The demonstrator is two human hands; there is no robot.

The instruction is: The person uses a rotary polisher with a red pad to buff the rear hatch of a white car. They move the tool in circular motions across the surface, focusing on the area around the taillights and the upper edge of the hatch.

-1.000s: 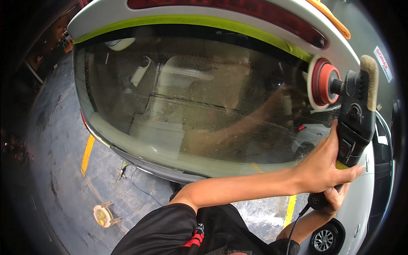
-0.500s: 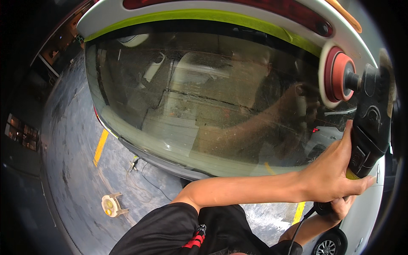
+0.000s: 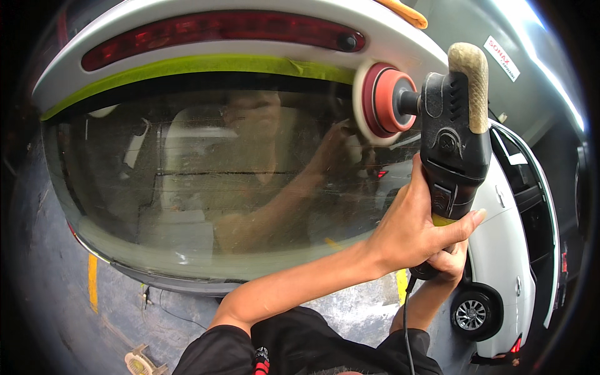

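Observation:
Both my hands hold a black polisher (image 3: 455, 147) with an orange backing plate and a pale foam pad (image 3: 362, 103). My left hand (image 3: 409, 228) wraps the body just below the switch, thumb stretched along it. Lower down, my right hand (image 3: 451, 259) grips the rear end, partly hidden behind the left. The pad stands on edge against the white car panel and the upper right corner of the dark rear window (image 3: 200, 181). Green masking tape (image 3: 206, 64) runs along the window's top edge and ends beside the pad.
A long red brake light (image 3: 219, 36) spans the panel above the tape. The power cord (image 3: 406, 331) hangs from the polisher past my right arm. At right stands another white car (image 3: 500, 250). A pale stool (image 3: 140, 361) is on the floor at lower left. An orange cloth (image 3: 406, 11) lies on top.
The view has swung to the right, so the car, polisher and hands appear further left. Both hands keep their grip, and the pad stays near the window's upper right corner.

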